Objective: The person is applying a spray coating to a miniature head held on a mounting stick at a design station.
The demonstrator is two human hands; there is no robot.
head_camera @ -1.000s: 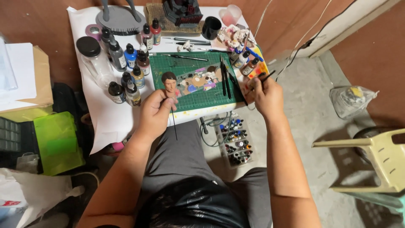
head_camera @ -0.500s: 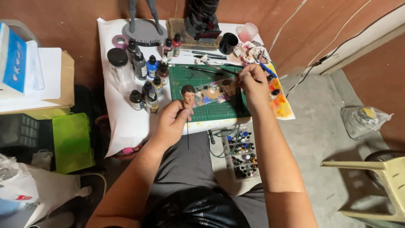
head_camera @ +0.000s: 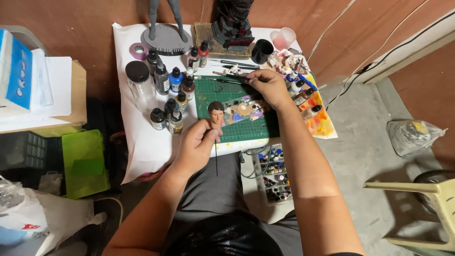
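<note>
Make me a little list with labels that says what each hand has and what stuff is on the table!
left hand: holds a small painted head on a thin stick
right hand: holds a fine brush over the green cutting mat
on the mat: dabs of mixed paint
left of the mat: paint bottles, a black-lidded jar
at the back: grey figure base, dark bust, black cup

In the left grip sits a small head with dark brown hair and a pale flesh-toned face, on a thin black rod. Just beyond it lies a green cutting mat with a white grid, dabbed with tan, purple and blue paint. Right of the right grip, paper shows orange and yellow stains. Left of the head stand dark bottles with black, blue and red caps on a white bench cover.
</note>
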